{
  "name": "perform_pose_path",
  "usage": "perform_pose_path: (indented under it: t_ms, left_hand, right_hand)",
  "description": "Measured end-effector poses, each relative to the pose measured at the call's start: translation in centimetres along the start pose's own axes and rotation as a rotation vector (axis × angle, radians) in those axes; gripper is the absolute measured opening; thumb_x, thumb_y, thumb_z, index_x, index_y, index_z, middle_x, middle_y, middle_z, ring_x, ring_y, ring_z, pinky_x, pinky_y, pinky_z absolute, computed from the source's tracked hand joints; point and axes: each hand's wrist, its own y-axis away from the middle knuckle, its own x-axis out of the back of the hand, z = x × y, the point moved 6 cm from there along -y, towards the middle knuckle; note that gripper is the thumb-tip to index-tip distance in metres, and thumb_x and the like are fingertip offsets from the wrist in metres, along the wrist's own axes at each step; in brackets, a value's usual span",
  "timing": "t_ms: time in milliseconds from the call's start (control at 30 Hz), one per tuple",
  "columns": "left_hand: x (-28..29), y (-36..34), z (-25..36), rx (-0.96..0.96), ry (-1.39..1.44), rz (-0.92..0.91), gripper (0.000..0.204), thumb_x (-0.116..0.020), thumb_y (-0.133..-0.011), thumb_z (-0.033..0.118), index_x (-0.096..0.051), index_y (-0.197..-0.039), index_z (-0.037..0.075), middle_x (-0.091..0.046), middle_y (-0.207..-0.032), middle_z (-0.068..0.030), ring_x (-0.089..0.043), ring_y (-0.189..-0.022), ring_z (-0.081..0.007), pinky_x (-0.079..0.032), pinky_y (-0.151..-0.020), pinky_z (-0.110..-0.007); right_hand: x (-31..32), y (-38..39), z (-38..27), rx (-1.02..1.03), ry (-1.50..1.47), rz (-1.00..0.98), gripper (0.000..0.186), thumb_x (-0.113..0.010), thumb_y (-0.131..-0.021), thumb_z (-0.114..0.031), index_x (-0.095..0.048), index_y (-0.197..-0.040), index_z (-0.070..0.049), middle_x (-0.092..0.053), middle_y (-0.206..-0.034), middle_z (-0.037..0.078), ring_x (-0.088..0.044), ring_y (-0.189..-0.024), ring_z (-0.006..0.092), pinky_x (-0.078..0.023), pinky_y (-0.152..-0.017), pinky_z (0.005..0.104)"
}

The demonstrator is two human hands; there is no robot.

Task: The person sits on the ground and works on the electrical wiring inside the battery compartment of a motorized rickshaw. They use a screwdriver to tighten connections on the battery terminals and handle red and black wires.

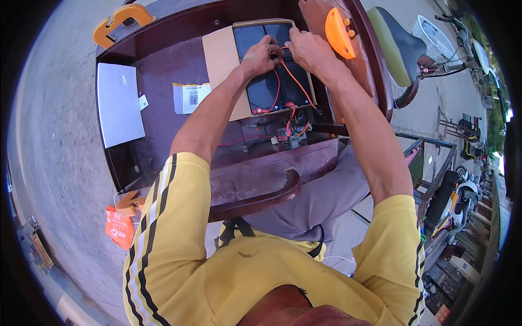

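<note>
Several black batteries sit in an open cardboard box with one flap folded out to the left. Over them my left hand is closed, its fingertips pinching at the upper end of an orange wire. A red wire runs from the same spot down to the box's near edge. Close by on the right, my right hand is closed too, fingers bent down at the batteries; what lies in its pinch is hidden. A light strip is wrapped around a finger or knuckle of my left hand.
The box stands inside a dark red vehicle body. Near it lie a grey wired connector unit, a printed paper and a white panel. An orange handle piece sits at right, beside a green-black seat. A curved rail crosses before me.
</note>
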Motion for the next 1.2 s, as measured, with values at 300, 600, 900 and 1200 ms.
perform_pose_path:
  t_ms: [300, 600, 900, 1200]
  left_hand:
    - [0.1, 0.1, 0.1, 0.029, 0.011, 0.003, 0.023, -0.076, -0.083, 0.016, -0.080, -0.105, 0.014, -0.060, -0.127, -0.0091, -0.066, -0.114, -0.0308, -0.055, -0.101, -0.040]
    - [0.0, 0.0, 0.1, -0.012, 0.003, 0.046, 0.022, -0.077, -0.082, 0.017, -0.079, -0.103, 0.013, -0.061, -0.125, -0.0089, -0.067, -0.111, -0.0310, -0.055, -0.099, -0.041]
    - [-0.1, 0.0, 0.0, 0.063, -0.005, 0.027, 0.021, -0.079, -0.081, 0.019, -0.079, -0.101, 0.012, -0.061, -0.126, -0.0086, -0.067, -0.112, -0.0302, -0.054, -0.100, -0.041]
    - [-0.1, -0.2, -0.3, 0.023, 0.017, 0.036, 0.017, -0.079, -0.082, 0.018, -0.080, -0.098, 0.012, -0.062, -0.124, -0.0092, -0.066, -0.112, -0.0299, -0.054, -0.100, -0.040]
  right_hand:
    - [0.3, -0.1, 0.2, -0.058, 0.006, -0.138, 0.031, -0.056, -0.098, -0.009, -0.052, -0.126, 0.006, -0.056, -0.131, 0.032, -0.067, -0.108, 0.0500, -0.058, -0.094, 0.0543]
    - [-0.1, -0.3, 0.7, -0.047, 0.018, -0.071, 0.031, -0.062, -0.096, -0.007, -0.055, -0.123, 0.005, -0.057, -0.129, 0.031, -0.068, -0.106, 0.0508, -0.058, -0.093, 0.0537]
    - [0.3, -0.2, 0.4, -0.081, -0.019, -0.100, 0.033, -0.064, -0.095, -0.009, -0.054, -0.123, 0.005, -0.062, -0.127, 0.030, -0.068, -0.108, 0.0505, -0.057, -0.094, 0.0563]
    - [0.4, -0.5, 0.7, -0.078, -0.047, -0.057, 0.031, -0.062, -0.096, -0.010, -0.054, -0.123, 0.003, -0.064, -0.122, 0.029, -0.066, -0.113, 0.0496, -0.054, -0.099, 0.0555]
